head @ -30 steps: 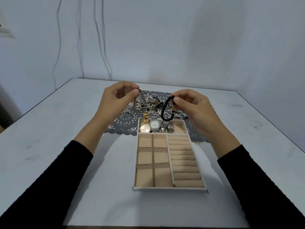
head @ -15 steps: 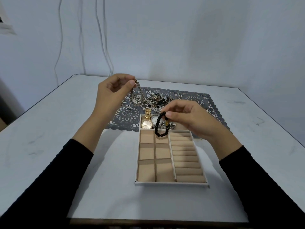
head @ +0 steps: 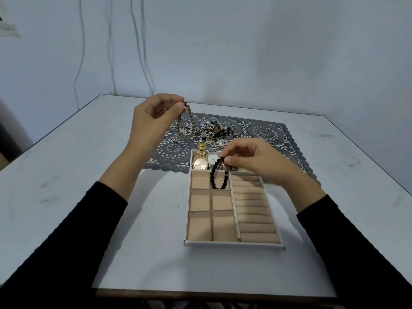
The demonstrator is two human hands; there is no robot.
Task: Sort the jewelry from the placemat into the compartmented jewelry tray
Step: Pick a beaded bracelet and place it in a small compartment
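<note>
A beige compartmented jewelry tray (head: 234, 242) lies on the white table, its far end on a grey lace placemat (head: 265, 132). My right hand (head: 252, 160) pinches a black bead bracelet (head: 219, 175), which hangs over the tray's upper right square compartment. My left hand (head: 153, 117) pinches a bronze chain bracelet (head: 188, 121), lifted above the placemat's left part. A heap of mixed jewelry (head: 214, 132) lies on the placemat. A gold watch (head: 200, 160) and a silver watch (head: 213, 158) lie in the tray's far compartment.
Ring rolls (head: 254, 210) fill the tray's right column. The square compartments on the left hold nothing. The table's near edge (head: 214, 294) runs below the tray. Thin cables (head: 142, 52) hang on the wall behind.
My right hand brought the black bead bracelet from above the placemat toward me, down over the tray. My left hand lifted the chain bracelet higher off the placemat.
</note>
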